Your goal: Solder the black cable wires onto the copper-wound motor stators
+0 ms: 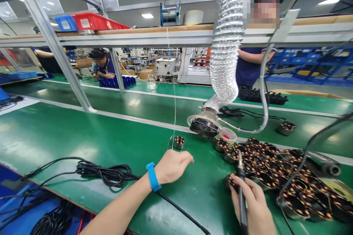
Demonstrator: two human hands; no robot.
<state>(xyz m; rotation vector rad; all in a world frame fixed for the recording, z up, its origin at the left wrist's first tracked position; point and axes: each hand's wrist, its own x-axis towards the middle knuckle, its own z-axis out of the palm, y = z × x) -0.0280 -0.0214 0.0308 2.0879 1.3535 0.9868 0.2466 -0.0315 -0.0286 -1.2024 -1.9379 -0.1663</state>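
My left hand, with a blue band at the wrist, is closed over the green table just in front of a single copper-wound ring. A thin pale strand hangs down to its fingers; what they pinch is hidden. My right hand holds a black-handled soldering iron, its metal tip pointing up and away. The fingers of that same hand also touch a wound ring at the near left of the group. Many similar wound rings crowd together on the right.
A fan on a silver duct hangs beyond the rings, beside a tape roll. Black cables lie left and cross under my left forearm. A metal post stands at left. People work beyond the table.
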